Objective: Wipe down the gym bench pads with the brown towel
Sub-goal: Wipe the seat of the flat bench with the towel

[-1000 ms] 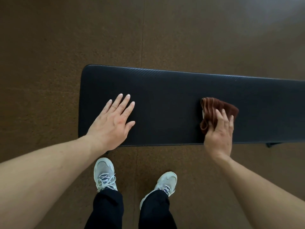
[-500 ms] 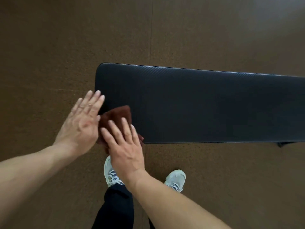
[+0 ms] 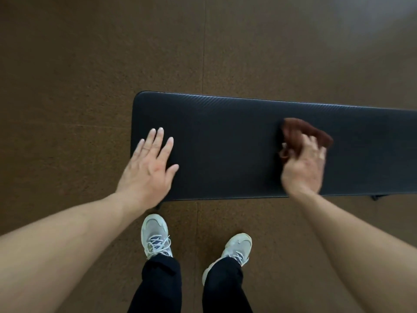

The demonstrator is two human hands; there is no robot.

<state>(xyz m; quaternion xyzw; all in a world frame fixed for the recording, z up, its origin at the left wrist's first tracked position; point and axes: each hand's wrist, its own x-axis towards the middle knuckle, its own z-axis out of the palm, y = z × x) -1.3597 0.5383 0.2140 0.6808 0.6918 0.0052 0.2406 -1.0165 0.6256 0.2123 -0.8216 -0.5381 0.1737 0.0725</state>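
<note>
A long black bench pad (image 3: pixel 225 141) runs from the middle of the view out past the right edge. My left hand (image 3: pixel 149 168) rests flat on the pad's left end, fingers straight and spread. The bunched brown towel (image 3: pixel 300 132) lies on the pad toward the right. My right hand (image 3: pixel 303 168) is on the towel's near side and presses it onto the pad; hand and towel are blurred by motion, and the fingers look bent over the cloth.
Brown speckled floor (image 3: pixel 90 64) surrounds the bench. My two grey sneakers (image 3: pixel 155 236) and dark trouser legs stand just in front of the pad's near edge. A dark bench foot (image 3: pixel 375 197) shows under the near edge at right.
Half a second ago my right hand and the towel were at the pad's left end; they have swept right along the pad. My left hand has settled back flat on the left end.
</note>
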